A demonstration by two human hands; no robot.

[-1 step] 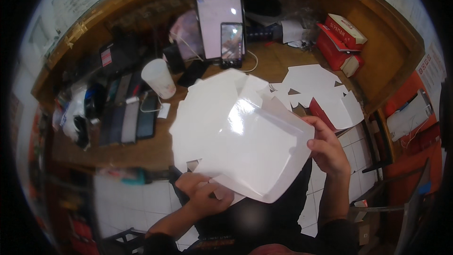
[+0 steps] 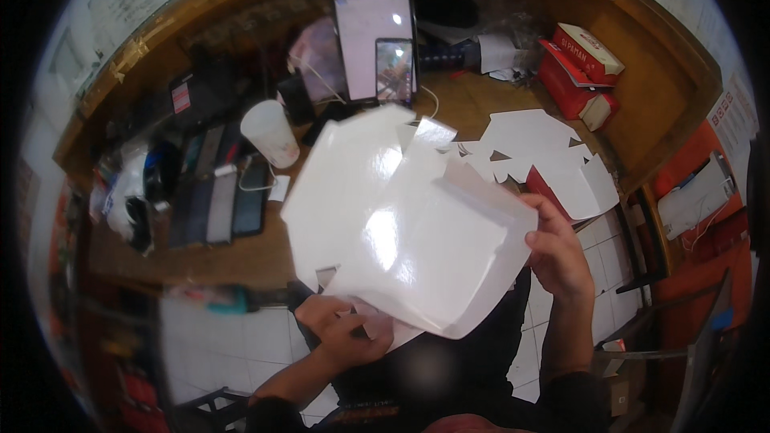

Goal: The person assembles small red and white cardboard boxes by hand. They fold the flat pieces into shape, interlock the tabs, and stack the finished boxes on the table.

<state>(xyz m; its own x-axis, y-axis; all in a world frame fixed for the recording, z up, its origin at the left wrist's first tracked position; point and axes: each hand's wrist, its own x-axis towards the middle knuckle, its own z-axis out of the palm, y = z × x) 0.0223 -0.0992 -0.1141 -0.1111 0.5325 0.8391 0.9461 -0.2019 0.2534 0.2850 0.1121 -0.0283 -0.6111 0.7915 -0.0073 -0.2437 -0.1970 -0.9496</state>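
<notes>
Mid-fold on a glossy white carton blank [image 2: 401, 224] held above the wooden surface [image 2: 265, 252]: left hand [image 2: 345, 329] in closed grip pinching its lower flap, right hand [image 2: 553, 252] clasping the raised right edge; next, probably creasing that side wall upright.

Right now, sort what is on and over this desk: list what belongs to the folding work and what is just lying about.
In the work:
- glossy white box blank, held over the desk
- left hand at its lower edge
- right hand on its right edge
- stack of flat white blanks on the desk

Lying about:
- white cup
- tablet
- phone propped against it
- red boxes
</notes>
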